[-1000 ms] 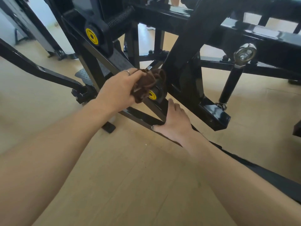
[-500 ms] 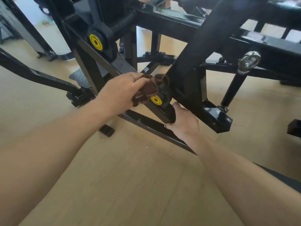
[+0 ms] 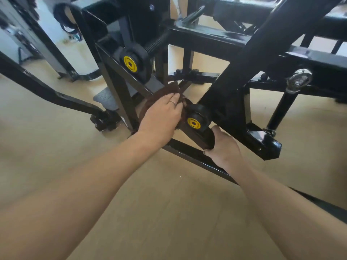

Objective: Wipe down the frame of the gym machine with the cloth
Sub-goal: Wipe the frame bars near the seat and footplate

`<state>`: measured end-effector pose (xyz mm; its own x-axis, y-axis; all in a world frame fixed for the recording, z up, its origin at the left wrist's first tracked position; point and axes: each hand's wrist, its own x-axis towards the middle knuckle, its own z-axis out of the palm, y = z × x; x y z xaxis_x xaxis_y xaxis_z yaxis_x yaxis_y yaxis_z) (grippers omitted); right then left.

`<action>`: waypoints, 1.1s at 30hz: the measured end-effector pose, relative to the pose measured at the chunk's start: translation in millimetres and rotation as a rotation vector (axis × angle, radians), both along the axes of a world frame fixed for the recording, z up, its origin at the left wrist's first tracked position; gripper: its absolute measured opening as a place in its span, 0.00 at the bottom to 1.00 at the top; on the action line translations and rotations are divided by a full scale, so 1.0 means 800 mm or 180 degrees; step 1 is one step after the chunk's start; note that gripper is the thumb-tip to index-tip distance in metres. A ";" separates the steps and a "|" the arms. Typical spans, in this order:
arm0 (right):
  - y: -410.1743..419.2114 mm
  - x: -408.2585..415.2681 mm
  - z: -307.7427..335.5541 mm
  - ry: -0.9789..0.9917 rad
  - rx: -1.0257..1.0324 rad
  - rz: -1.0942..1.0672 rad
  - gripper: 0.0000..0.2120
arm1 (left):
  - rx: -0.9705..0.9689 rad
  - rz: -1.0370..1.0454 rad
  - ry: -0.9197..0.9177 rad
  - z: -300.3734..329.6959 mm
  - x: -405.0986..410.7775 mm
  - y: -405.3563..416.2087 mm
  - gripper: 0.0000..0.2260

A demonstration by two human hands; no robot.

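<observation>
- Left hand (image 3: pixel 161 117): palm down on the brown cloth (image 3: pixel 163 91), fingers straight and close together, pressing it flat against a slanted black bar of the frame (image 3: pixel 249 53). A ring (image 3: pixel 173 102) sits on one finger.
- Cloth: spread under the hand, edges showing past the fingertips at 12 o'clock and along the hand's 9 o'clock side. It lies on the bar between the two yellow-centred knobs.
- Lower knob (image 3: pixel 194 123): just beside the left hand, at its 3 o'clock. Upper knob (image 3: pixel 130 64): at 11 o'clock from the hand, apart from it.
- Right hand (image 3: pixel 224 147): at 5 o'clock from the lower knob, thumb and fingers curled round the black end of the slanted bar. Fingertips hidden behind the part; their spread cannot be told.
- Low black floor rail (image 3: pixel 189 154) runs under both forearms, from 10 o'clock to 4 o'clock.
- Shiny metal joint (image 3: pixel 299 79) on a black rod, at 2 o'clock from the right hand, well apart.
- Light wooden floor (image 3: pixel 56 151) beneath.
</observation>
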<state>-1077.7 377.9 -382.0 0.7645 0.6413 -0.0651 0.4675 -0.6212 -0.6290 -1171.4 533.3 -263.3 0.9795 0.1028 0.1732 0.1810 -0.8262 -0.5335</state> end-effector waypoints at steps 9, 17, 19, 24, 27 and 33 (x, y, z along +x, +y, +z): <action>-0.001 -0.002 -0.023 0.0123 0.0578 -0.0175 0.26 | 0.0508 0.0373 -0.0246 0.055 0.007 0.025 0.25; 0.005 0.015 -0.028 0.0656 0.0564 -0.0250 0.28 | -0.0271 0.0554 -0.0366 0.003 0.013 -0.021 0.31; 0.004 0.013 -0.028 0.0643 0.0575 -0.0272 0.27 | -0.0035 0.0595 -0.0215 0.022 0.010 -0.010 0.30; 0.009 0.002 0.001 0.0449 -0.0145 0.0014 0.35 | 0.0162 0.1001 -0.0370 0.043 0.012 -0.002 0.31; 0.018 0.006 0.034 0.0859 -0.0566 0.0244 0.43 | -0.0048 0.0844 -0.0353 0.012 0.014 -0.014 0.32; -0.012 0.005 0.123 0.0748 -0.0765 0.0982 0.14 | 0.0317 0.0071 0.0108 0.024 0.003 0.008 0.26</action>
<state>-1073.9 368.2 -283.3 0.4869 0.7822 -0.3888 0.5154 -0.6166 -0.5951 -1169.2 539.9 -244.1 0.9827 0.1087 0.1503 0.1792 -0.7647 -0.6190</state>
